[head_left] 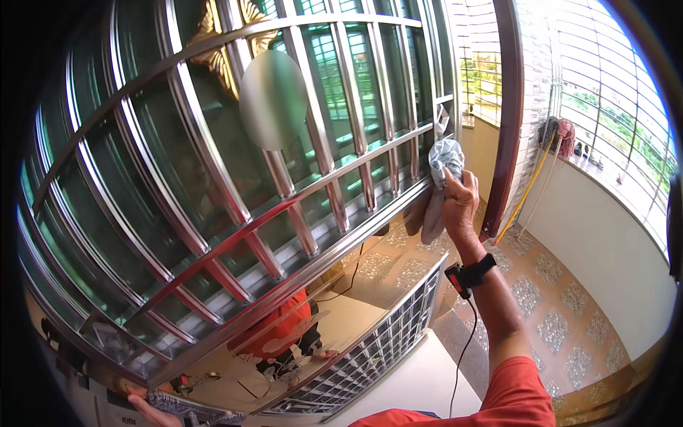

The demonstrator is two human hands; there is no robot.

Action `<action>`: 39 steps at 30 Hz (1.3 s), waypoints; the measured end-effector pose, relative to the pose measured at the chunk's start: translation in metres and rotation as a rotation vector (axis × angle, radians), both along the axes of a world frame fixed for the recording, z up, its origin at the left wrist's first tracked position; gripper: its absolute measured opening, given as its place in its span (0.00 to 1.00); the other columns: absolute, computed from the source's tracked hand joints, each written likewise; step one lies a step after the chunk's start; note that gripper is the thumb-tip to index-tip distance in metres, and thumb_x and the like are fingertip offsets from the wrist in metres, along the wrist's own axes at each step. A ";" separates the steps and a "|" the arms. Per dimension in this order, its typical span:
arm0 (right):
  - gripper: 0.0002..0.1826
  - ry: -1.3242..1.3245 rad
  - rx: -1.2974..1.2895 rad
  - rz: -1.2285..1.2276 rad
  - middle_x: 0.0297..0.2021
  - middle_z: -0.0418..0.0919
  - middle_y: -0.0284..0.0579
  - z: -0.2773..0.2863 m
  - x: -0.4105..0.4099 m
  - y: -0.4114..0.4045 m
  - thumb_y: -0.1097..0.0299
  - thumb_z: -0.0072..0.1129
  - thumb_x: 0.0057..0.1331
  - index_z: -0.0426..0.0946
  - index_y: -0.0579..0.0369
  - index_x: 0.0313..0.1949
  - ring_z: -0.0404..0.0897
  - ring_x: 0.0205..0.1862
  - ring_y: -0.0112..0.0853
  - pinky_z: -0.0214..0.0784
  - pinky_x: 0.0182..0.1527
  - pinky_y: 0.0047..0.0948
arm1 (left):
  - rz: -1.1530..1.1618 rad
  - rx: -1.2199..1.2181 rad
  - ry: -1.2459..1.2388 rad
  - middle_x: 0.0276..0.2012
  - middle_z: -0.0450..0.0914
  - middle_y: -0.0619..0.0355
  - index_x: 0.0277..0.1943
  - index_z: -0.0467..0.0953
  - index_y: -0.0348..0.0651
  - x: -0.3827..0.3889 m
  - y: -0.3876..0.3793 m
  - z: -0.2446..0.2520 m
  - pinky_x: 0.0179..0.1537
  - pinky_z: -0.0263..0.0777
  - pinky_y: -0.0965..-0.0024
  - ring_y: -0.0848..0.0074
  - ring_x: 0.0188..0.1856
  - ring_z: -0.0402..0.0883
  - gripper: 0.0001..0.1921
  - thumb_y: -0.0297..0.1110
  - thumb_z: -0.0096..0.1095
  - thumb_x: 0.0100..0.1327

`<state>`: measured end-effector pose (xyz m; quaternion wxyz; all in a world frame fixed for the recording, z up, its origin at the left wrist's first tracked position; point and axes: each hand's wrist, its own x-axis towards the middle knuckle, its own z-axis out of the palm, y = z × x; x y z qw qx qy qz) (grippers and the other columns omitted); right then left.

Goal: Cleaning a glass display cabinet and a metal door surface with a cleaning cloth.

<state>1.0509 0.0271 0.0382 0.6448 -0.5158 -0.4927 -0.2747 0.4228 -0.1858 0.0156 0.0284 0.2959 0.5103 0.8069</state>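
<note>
My right hand (460,203) is closed around a light grey-blue cloth (447,157), which touches the right edge of a metal-framed door (341,179) with shiny vertical bars over green glass. Part of the cloth hangs below the hand. A strap with a small cabled device (460,280) is on the right wrist. My left hand (147,410) is low at the left, beside a dark patterned cloth (176,401) near the door's lower corner; its fingers look extended, but whether it holds the cloth is unclear. A gold ornament (235,40) decorates the bars.
Below the bars, a reflective panel (368,299) mirrors a red shirt, with a metal lattice (363,352) along its lower part. At the right are a dark red door frame (504,123), a yellow pole (523,192), mop heads (565,136), a low wall (597,240) and barred windows (613,69).
</note>
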 end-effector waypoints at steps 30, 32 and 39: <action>0.19 -0.944 0.174 0.619 0.32 0.69 0.54 0.048 -0.435 -0.188 0.65 0.50 0.43 0.74 0.69 0.32 0.68 0.36 0.40 0.63 0.30 0.28 | -0.385 0.126 0.126 0.54 0.62 0.55 0.63 0.52 0.36 -0.020 0.008 -0.013 0.57 0.55 0.71 0.73 0.55 0.62 0.36 0.56 0.48 0.63; 0.20 -1.010 0.127 0.515 0.34 0.70 0.55 0.052 -0.442 -0.195 0.64 0.50 0.44 0.74 0.68 0.33 0.69 0.36 0.40 0.63 0.30 0.27 | -0.320 0.112 0.219 0.54 0.62 0.55 0.63 0.52 0.37 -0.008 0.005 -0.004 0.57 0.55 0.71 0.73 0.55 0.61 0.36 0.55 0.49 0.62; 0.18 -1.089 0.250 0.573 0.43 0.69 0.46 0.034 -0.394 -0.168 0.60 0.51 0.50 0.76 0.47 0.41 0.67 0.44 0.35 0.62 0.38 0.29 | -0.282 0.122 0.127 0.52 0.65 0.58 0.63 0.54 0.38 -0.016 0.016 -0.014 0.55 0.57 0.73 0.77 0.52 0.64 0.34 0.52 0.52 0.62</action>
